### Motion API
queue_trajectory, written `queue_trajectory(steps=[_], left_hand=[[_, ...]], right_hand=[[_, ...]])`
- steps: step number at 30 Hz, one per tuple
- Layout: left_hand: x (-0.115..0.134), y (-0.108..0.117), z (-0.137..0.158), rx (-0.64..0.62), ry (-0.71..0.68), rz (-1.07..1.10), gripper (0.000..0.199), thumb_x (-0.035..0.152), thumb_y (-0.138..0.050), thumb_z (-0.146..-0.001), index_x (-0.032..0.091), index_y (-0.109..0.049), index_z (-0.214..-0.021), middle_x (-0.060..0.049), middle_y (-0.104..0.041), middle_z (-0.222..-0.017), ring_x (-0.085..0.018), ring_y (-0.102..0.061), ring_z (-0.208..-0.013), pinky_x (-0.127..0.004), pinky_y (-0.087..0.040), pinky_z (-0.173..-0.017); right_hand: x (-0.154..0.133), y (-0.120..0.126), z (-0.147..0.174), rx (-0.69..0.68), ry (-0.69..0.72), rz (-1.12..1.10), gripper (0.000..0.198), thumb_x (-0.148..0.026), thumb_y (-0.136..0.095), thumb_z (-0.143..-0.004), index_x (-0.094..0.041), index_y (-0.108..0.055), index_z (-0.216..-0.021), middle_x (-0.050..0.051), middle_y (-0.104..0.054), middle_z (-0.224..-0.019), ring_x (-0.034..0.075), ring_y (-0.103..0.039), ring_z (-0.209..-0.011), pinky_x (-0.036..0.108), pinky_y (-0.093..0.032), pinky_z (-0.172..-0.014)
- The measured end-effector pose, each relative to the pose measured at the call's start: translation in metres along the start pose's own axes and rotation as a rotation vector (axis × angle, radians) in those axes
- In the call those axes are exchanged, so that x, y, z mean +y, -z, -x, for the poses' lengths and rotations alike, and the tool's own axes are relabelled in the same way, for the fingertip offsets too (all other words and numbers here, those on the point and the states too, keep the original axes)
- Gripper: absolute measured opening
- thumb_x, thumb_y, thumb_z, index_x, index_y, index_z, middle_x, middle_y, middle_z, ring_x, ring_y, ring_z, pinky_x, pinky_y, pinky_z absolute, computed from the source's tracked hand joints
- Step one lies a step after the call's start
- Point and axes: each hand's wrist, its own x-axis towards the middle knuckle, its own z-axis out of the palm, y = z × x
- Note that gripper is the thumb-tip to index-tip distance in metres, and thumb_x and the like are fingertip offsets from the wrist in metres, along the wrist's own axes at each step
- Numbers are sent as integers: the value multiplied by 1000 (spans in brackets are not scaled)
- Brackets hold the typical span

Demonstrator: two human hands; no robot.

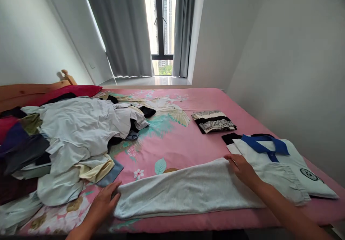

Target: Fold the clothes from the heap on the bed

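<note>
A pair of light grey trousers (pixel 178 193), folded lengthwise into a long strip, lies flat across the near side of the bed. Its gathered waistband is at the right end. My left hand (pixel 104 200) is at the narrow left end, fingers and thumb closed at the edge of the cloth. With bent fingers, my right hand (pixel 244 170) pinches the far edge of the trousers toward the waistband. Under and beyond that end is a white shirt (pixel 293 157) with a blue collar (pixel 265 146) and a round dark emblem, folded on the bed.
A large heap of loose clothes (pixel 81 125) covers the left of the bed. A folded black-and-white striped garment (pixel 214 121) lies beyond my right hand. The pink flowered bedsheet (pixel 172 146) shows between them. Grey curtains (pixel 126 28) hang by a window at the back.
</note>
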Motion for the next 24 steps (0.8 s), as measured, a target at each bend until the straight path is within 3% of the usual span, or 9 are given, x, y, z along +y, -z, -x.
queue_trajectory(steps=[6,12,15,19,21,22,24], left_hand=[[1,5,-11,-136,-13,-133,32,23,-51,-68,24,-66,-96,-3,-69,-96,-22,-61,-95,-33,-46,-88],[-1,12,-25,-288,13,-71,33,22,-53,-66,24,-66,-96,-2,-67,-97,-22,-59,-96,-32,-43,-88],[12,22,-27,-362,29,-19,24,30,-52,-72,24,-65,-91,-2,-66,-93,-22,-58,-91,-32,-44,-84],[41,35,-15,-255,5,73,13,28,-49,-72,21,-60,-76,-4,-63,-94,-22,-55,-92,-32,-41,-85],[58,42,-3,-230,112,169,5,22,-48,-65,21,-53,-67,-1,-59,-79,-19,-54,-80,-29,-41,-74],[67,46,3,-276,193,259,4,19,-48,-61,21,-49,-64,2,-54,-69,-17,-50,-70,-27,-39,-64],[87,58,16,-490,331,472,11,16,-46,-56,21,-48,-65,6,-44,-58,-12,-40,-56,-23,-30,-51]], right_hand=[[11,-10,-42,-274,120,30,31,-13,-41,-76,-20,-65,-95,6,-65,-97,21,-54,-100,36,-43,-89],[18,-7,-61,-478,170,106,36,-6,-46,-57,-22,-67,-81,6,-63,-85,21,-55,-84,32,-44,-75],[12,-1,-61,-499,211,105,28,-8,-45,-57,-20,-63,-74,7,-61,-83,22,-54,-86,33,-42,-78],[17,-3,-53,-521,273,83,16,-11,-44,-64,-20,-57,-69,6,-58,-75,21,-54,-80,31,-41,-72],[29,-9,-51,-539,327,99,19,-10,-43,-65,-22,-57,-71,6,-59,-75,18,-55,-77,30,-41,-71],[36,-12,-51,-550,377,98,19,-11,-44,-64,-23,-57,-70,5,-59,-73,17,-56,-75,30,-41,-71],[48,-17,-53,-353,379,108,12,-16,-48,-60,-23,-58,-61,5,-57,-66,16,-57,-67,29,-42,-69]])
